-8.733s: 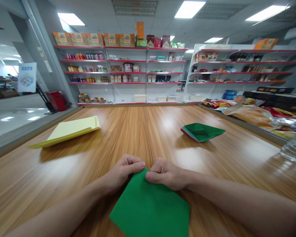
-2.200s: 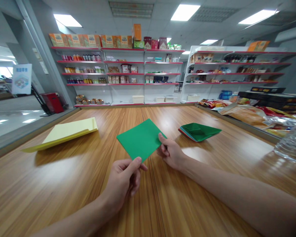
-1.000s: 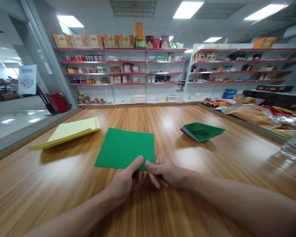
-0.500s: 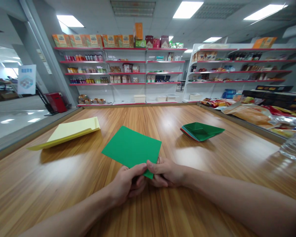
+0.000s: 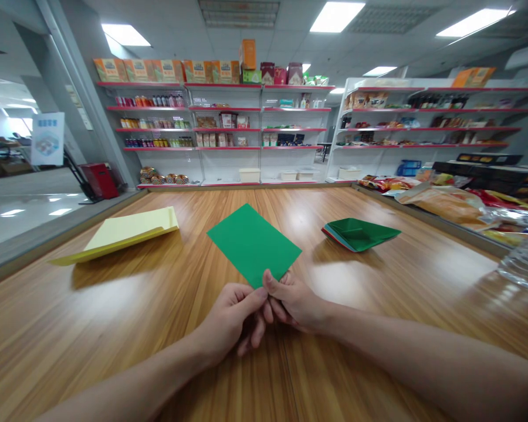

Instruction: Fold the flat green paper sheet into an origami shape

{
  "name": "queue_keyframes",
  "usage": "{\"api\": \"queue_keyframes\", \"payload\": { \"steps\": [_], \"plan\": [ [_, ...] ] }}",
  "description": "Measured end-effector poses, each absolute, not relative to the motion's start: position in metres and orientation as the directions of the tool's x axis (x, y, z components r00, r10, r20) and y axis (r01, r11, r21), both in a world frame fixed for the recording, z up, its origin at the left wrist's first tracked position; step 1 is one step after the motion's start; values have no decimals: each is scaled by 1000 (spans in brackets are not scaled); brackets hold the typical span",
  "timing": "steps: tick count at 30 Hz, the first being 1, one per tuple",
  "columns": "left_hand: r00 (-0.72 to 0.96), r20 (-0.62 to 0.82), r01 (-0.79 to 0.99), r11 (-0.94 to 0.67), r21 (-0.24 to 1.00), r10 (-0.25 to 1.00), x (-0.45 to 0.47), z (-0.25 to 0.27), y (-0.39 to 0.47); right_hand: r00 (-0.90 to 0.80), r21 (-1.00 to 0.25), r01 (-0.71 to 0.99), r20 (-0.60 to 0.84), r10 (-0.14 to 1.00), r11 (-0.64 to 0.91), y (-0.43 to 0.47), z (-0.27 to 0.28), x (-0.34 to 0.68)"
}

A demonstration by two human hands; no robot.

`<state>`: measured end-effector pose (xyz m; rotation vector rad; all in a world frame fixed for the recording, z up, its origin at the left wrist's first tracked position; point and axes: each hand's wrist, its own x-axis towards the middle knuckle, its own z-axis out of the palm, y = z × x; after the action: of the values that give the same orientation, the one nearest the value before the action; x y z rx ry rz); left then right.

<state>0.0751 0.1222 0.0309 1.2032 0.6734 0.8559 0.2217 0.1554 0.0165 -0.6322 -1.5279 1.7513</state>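
A flat green sheet of paper (image 5: 253,243) is held up over the table by its near corner. My left hand (image 5: 237,313) pinches that corner between thumb and fingers. Close against it, my right hand (image 5: 293,299) grips the near right edge, thumb on top and fingers underneath. Fingers of both hands meet below the paper, where they are partly hidden. To the right lies a small stack of folded papers (image 5: 361,233), dark green on top with red and light blue layers showing at its side. Over on the left rests a stack of pale yellow paper (image 5: 129,231) with a raised, curled front edge.
The wooden table (image 5: 158,363) has a raised rim at its far and side edges. Snack packets (image 5: 444,202) and dark boxes (image 5: 497,170) lie beyond the right rim. A clear plastic object (image 5: 525,258) stands at the right edge. Stocked shelves (image 5: 229,129) line the back.
The green sheet has turned and shifted up and to the right, its near corner now between my hands. Both hands keep hold, with the grip slightly changed. The other papers stay put.
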Motion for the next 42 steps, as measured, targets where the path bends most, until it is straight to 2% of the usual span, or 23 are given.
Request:
{"api": "queue_keyframes", "payload": {
  "steps": [5,11,18,24,27,30,33,38,42],
  "plan": [
    [414,11,-113,39,993,910,75,31,122,-611,-969,-246,128,781,-33,153,24,222],
    [529,-20,-161,123,979,849,77,32,123,-608,-969,-237,95,788,-66,152,24,222],
    [486,-1,-142,81,987,874,78,36,116,-470,-933,-351,100,877,-82,154,30,222],
    [483,-10,-138,87,987,876,76,35,115,-415,-943,-331,117,902,-30,162,35,229],
    [491,7,-158,81,984,871,74,31,116,-507,-945,-326,138,851,-41,159,32,229],
    [525,8,-181,102,978,851,74,30,118,-680,-955,-273,107,726,-115,153,27,226],
    [557,19,-228,131,965,830,74,30,118,-761,-952,-243,67,645,-187,150,27,223],
    [565,-2,-261,182,948,825,75,30,118,-628,-936,-315,79,774,-160,151,31,223],
    [555,-19,-213,165,963,832,73,32,118,-515,-926,-351,68,855,-138,156,29,224]
  ]
}}
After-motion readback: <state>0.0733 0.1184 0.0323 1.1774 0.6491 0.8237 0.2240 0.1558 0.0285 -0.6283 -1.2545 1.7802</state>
